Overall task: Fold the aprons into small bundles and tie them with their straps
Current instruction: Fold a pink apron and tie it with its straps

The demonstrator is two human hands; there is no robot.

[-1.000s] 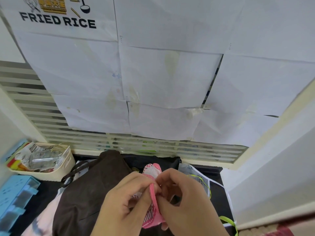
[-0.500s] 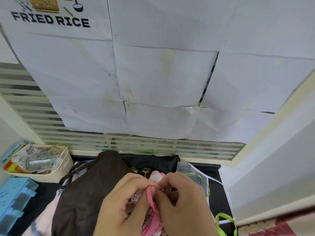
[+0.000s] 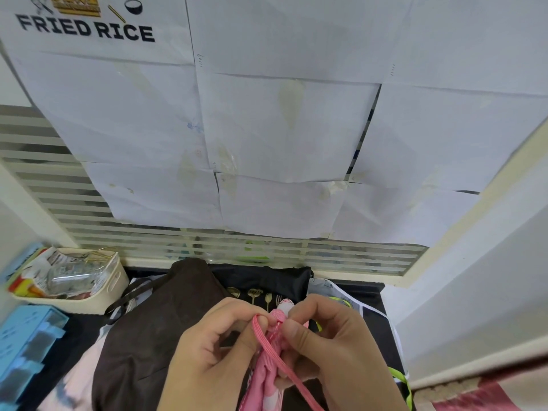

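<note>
Item: pink apron (image 3: pixel 268 378), rolled into a small bundle at 6 o'clock, light, soft and likely springy, best held at its pinched top where left hand (image 3: pixel 213 354) and right hand (image 3: pixel 335 351) clamp it and its strap (image 3: pixel 267 339); beneath, dark table (image 3: pixel 382 324), brown apron (image 3: pixel 142 345) at 8, papered louvre window (image 3: pixel 74 221) at 12.

pink strap (image 3: pixel 268 344) now looped over left thumb, bundle upright
</note>
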